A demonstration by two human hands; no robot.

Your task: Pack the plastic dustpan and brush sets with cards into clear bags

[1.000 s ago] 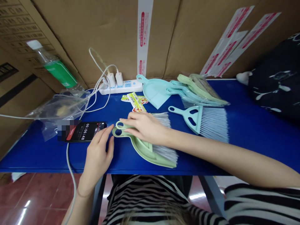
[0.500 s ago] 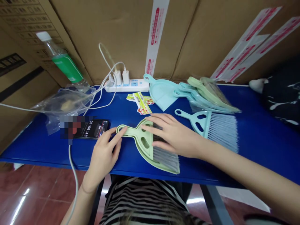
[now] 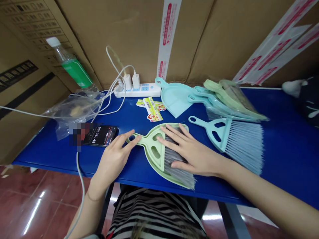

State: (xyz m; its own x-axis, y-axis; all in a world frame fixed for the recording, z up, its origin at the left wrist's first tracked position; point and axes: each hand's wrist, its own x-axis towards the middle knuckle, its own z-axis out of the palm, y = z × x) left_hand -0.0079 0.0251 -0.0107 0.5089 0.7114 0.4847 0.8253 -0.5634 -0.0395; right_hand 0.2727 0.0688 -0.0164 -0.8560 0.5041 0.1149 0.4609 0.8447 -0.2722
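Blue table [image 3: 42,152] has a green plastic dustpan [image 3: 155,153] near its front edge, with the long handle pointing left at a phone [image 3: 100,136]. Left hand [image 3: 113,162] lies open on the handle. Right hand [image 3: 190,156] lies spread on gray brush bristles [image 3: 181,176].

2 bare hands: left hand [image 3: 113,159], right hand [image 3: 191,152]. 1 green dustpan [image 3: 153,152] w/ 1 grey brush [image 3: 177,162] nested in it. separately, 1 teal dustpan [image 3: 174,99], 1 teal brush [image 3: 239,142]. 1 bagged stack [image 3: 224,103], approx 4 pcs, hard to tell thru plastic. 1 phone [image 3: 101,136], 1 power strip [image 3: 147,90], 2 chargers [image 3: 132,81], 1 water bottle [image 3: 73,68], 2 printed cards [image 3: 152,109].
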